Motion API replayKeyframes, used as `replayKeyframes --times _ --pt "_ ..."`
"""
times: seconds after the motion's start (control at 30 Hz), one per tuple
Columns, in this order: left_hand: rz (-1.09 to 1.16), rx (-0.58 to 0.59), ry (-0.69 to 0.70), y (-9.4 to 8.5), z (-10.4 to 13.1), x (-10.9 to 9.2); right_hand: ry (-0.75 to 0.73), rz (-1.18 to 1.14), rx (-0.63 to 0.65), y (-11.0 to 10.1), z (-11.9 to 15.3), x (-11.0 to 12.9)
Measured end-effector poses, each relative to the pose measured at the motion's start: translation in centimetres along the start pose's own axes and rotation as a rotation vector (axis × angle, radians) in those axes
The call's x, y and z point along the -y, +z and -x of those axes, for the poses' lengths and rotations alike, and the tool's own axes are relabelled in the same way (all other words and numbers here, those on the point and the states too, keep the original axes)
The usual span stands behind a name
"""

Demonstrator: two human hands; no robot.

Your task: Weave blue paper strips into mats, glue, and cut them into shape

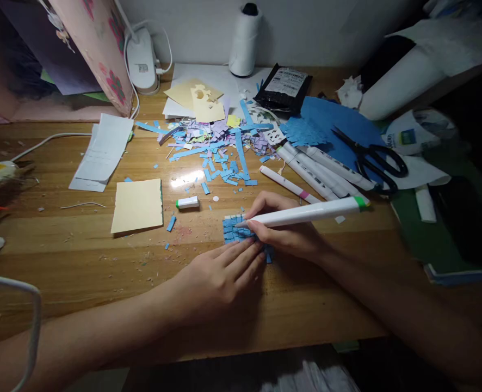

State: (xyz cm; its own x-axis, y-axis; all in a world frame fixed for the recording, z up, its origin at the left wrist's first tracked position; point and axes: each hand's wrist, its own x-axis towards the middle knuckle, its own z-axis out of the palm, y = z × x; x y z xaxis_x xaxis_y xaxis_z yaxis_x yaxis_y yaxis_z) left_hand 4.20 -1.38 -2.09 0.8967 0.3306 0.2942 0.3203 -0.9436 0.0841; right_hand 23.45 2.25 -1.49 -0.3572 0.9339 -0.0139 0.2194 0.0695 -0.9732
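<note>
My right hand [288, 228] grips a white marker pen [306, 213] with a green end, its tip down on a small piece covered in blue paper strips [232, 230]. The strips look laid in a brick or woven pattern. With fingers stretched out flat, my left hand [227, 269] presses on the near edge of this piece and hides part of it. The pen's cap [187, 203], white with a green end, lies on the table to the left. Farther left is a square cream sheet [137, 206] with an uneven right edge.
Behind my hands, a heap of blue and purple paper scraps [224, 139] spreads over the wooden table [81, 245]. At right are several markers [310, 171], black scissors [369, 158] and a blue sheet [326, 117]. A thread cone [245, 41] and black packet [284, 87] stand behind.
</note>
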Motion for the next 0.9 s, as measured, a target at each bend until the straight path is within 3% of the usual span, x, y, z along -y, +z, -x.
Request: replayKeyframes --times 0.17,0.4,0.9 --pt "0.004 -0.001 -0.009 -0.07 -0.02 0.01 0.074 0.089 -0.084 0.06 0.06 0.06" --pt "0.012 0.005 -0.013 -0.07 -0.02 0.10 0.062 0.192 -0.059 0.20 -0.01 0.21" --pt "0.000 0.000 -0.005 -0.04 -0.11 0.07 0.048 0.152 -0.064 0.24 0.02 0.09"
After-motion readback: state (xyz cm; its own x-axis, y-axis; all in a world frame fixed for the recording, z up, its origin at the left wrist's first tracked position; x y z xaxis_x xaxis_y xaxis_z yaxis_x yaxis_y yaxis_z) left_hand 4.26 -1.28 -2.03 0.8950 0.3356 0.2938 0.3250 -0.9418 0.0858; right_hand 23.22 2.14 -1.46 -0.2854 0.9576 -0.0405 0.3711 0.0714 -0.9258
